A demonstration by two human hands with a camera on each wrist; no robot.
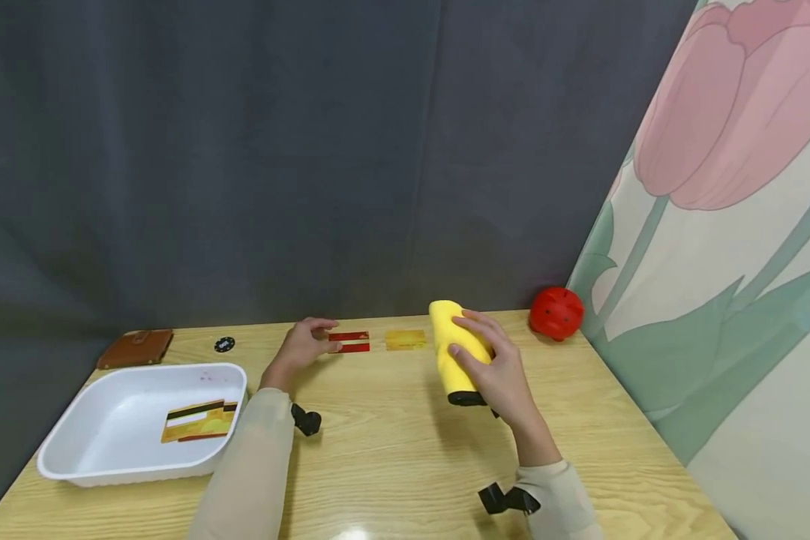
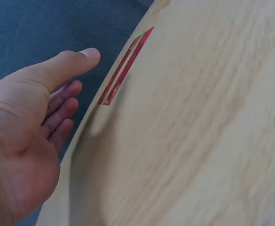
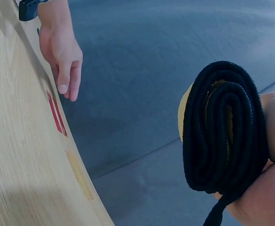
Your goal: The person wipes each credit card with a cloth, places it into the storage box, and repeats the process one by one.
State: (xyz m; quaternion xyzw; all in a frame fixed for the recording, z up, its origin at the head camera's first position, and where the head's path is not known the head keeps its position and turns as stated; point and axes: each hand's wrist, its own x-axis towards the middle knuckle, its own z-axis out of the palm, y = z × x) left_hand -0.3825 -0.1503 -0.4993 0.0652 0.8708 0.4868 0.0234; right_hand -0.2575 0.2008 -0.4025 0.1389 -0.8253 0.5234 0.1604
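In the head view my right hand [image 1: 502,375] grips a rolled yellow cloth [image 1: 454,343] with black edging, raised over the table. The right wrist view looks at the folded black end of the roll [image 3: 222,127], a short black loop hanging below it. My left hand [image 1: 300,349] is held at the left end of a red card [image 1: 356,347] with a pale stripe, thumb and fingers parted and nothing between them. The left wrist view has the left hand [image 2: 29,122] beside that card. To the card's right lies a yellow card [image 1: 406,340].
A white tray [image 1: 118,476] at the left holds yellow bank cards [image 1: 199,421]. Behind it are a brown leather wallet [image 1: 137,349] and a black poker chip [image 1: 224,344]. At the back right corner sits a red piggy bank [image 1: 556,313]. A dark curtain [image 1: 297,165] borders the wooden table.
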